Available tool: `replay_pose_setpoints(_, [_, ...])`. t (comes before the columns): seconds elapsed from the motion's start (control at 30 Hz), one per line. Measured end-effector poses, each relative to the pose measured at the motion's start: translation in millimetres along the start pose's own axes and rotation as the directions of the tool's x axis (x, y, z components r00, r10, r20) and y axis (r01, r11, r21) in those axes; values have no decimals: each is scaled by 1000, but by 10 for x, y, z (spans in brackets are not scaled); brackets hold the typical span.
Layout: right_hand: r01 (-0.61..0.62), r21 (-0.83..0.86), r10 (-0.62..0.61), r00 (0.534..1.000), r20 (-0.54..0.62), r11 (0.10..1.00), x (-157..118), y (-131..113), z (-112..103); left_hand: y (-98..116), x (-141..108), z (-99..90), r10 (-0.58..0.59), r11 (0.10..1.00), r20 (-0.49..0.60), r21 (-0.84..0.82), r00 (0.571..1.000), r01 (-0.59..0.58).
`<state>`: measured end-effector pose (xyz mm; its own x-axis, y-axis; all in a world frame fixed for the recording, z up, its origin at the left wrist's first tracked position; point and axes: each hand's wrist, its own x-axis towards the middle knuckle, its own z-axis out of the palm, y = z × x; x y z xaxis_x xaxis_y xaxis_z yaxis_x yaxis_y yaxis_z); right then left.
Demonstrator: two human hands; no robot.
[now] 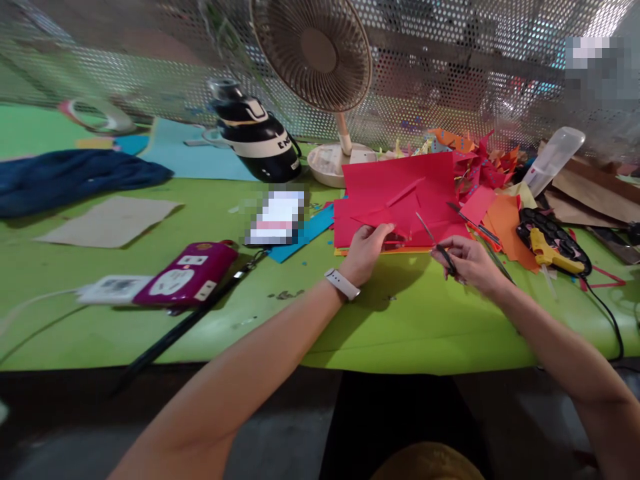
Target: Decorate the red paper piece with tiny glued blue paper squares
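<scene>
My right hand (463, 263) is closed round the dark handles of a pair of scissors (428, 229), whose slim blade points up and left over the red sheets. Just left of the blades, my left hand (367, 250) pinches a small piece of red paper (400, 237) between thumb and fingers; its outline blends into the red behind it. Underneath both lies a stack of red paper sheets (360, 187), with orange and yellow edges showing at the bottom and cut red scraps on top. A white band circles my left wrist.
A fan (320, 50) and a black bottle (273, 150) stand behind. Right are coloured scraps (493, 163), a yellow glue gun (555, 253) and a clear bottle (557, 157). Left lie a phone (277, 217), a purple power bank (187, 277), a dark cloth (75, 177) and card (113, 220).
</scene>
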<state>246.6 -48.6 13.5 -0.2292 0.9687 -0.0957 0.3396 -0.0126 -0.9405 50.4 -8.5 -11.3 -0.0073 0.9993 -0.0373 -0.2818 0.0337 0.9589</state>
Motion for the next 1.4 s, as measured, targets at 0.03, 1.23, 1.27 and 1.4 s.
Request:
replay_pose_setpoints(0.03, [20,-132,-27,998,-55,991,33,10,-69,8,5,-5,-14,1000,-2,17,1000,14])
replay_pose_setpoints(1.23, [489,-861,-736,633,240,139,-15,116,-67,265,-227,48,-505,855,357,328,786,401])
replay_pose_setpoints(1.27, [506,-851,-734,629,256,137,-15,113,-67,271,-245,37,-511,852,357,328,781,408])
replay_pose_setpoints(1.4, [590,-786,-669,661,339,185,19,172,-42,352,-327,-73,-601,770,360,501,714,396])
